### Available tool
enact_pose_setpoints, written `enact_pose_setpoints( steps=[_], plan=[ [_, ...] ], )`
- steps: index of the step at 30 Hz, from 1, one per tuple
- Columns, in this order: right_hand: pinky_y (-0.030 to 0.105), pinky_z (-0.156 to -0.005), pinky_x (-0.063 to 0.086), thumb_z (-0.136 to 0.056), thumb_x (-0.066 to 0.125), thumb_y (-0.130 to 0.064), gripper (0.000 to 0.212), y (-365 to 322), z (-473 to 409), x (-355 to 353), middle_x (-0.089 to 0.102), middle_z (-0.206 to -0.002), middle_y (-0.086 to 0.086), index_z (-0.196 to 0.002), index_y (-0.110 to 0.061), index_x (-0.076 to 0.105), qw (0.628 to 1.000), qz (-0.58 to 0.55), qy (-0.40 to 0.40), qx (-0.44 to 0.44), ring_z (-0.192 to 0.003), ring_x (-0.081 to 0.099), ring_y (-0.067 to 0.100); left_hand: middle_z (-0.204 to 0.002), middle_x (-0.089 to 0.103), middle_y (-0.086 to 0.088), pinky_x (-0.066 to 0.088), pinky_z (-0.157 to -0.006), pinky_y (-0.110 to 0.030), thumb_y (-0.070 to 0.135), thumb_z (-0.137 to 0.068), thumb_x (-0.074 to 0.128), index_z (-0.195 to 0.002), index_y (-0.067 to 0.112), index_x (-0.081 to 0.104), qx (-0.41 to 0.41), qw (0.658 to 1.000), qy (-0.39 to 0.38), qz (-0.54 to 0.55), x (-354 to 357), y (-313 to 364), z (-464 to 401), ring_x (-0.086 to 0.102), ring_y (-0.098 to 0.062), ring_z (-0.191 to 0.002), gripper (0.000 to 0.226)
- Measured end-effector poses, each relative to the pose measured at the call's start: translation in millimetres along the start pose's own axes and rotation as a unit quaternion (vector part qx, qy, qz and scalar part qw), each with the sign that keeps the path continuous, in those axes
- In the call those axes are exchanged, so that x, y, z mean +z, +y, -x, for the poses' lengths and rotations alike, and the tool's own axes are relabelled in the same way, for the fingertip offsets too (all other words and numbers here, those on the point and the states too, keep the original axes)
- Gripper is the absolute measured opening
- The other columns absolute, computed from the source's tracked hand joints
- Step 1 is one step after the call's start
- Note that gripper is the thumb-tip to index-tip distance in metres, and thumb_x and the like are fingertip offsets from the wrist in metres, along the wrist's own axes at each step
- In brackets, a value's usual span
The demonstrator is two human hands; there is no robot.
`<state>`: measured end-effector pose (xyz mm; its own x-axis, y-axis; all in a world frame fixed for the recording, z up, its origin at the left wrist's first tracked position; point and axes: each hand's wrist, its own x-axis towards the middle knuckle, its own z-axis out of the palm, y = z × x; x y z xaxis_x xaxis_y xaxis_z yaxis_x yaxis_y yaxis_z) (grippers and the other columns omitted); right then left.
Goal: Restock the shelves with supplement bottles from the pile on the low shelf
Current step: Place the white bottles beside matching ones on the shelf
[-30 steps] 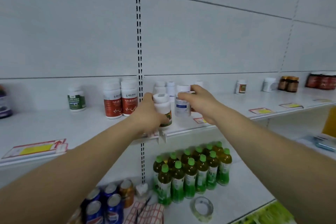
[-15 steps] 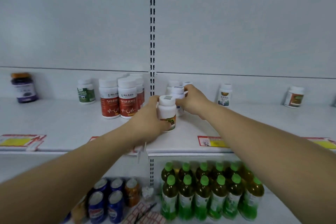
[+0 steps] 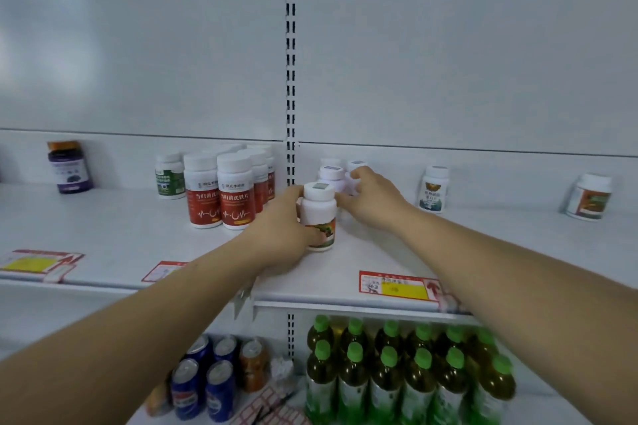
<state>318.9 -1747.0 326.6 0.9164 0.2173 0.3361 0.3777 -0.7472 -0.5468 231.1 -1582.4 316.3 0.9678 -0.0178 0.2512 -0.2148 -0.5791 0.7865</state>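
Holding one white bottle [image 3: 318, 214], left hand [image 3: 279, 235]; right hand [image 3: 373, 200] touches three.

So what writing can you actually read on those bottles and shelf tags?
"当归黄芪铁片": red-label bottles, large white characters; the last three are clearest.
Small line above it: blurred.
Price tag: digits and print too blurred.
Left price tag: unreadable.
Bottle in the left hand, green-label bottle, purple jar, blue cans: unreadable.
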Motion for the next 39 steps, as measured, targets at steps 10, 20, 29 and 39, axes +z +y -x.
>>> enact_pose_setpoints(
  steps=[10,20,29,39],
  plan=[
    [0.025,-0.084,0.039,-0.080,0.066,-0.030,0.056,105,94,-121,0.052,-0.113,-0.012,-0.131,-0.030,0.044,0.999,0.008,-0.023,0.027,-0.106,0.052,0.010,-0.094,0.056,0.006,0.048,-0.068,-0.025,0.009,-0.074,0.074,-0.116,0.026,0.039,0.057,0.992,-0.085,0.073,123,114,-36,0.057,-0.011,-0.087,0.057],
    [0.028,-0.088,0.041,-0.077,0.066,-0.044,0.055,297,152,-273,0.054,-0.122,-0.007,-0.128,-0.037,0.045,0.994,0.065,-0.060,0.069,-0.110,0.053,0.011,-0.099,0.055,0.002,0.049,-0.080,-0.034,0.006,-0.070,0.077,-0.114,0.025,0.038,0.027,0.985,-0.160,0.066,340,240,-59,0.056,-0.019,-0.093,0.062],
    [0.045,-0.112,0.023,-0.077,0.036,-0.081,0.083,377,132,-309,0.025,-0.155,0.002,-0.146,-0.035,0.028,0.958,0.212,-0.146,0.124,-0.139,0.028,0.025,-0.102,0.055,0.003,0.046,-0.081,-0.032,0.016,-0.076,0.074,-0.135,0.032,0.024,0.075,0.994,-0.065,-0.051,394,254,-79,0.058,-0.021,-0.092,0.079],
    [0.057,-0.109,0.013,-0.073,0.020,-0.088,0.091,400,122,-298,0.020,-0.157,0.002,-0.147,-0.036,0.022,0.946,0.257,-0.158,0.117,-0.142,0.018,0.028,-0.157,0.006,-0.003,0.007,-0.114,-0.045,0.048,-0.079,0.067,-0.145,0.033,0.022,0.207,0.905,0.002,-0.371,414,259,-148,-0.006,-0.023,-0.144,0.081]
  ],
)
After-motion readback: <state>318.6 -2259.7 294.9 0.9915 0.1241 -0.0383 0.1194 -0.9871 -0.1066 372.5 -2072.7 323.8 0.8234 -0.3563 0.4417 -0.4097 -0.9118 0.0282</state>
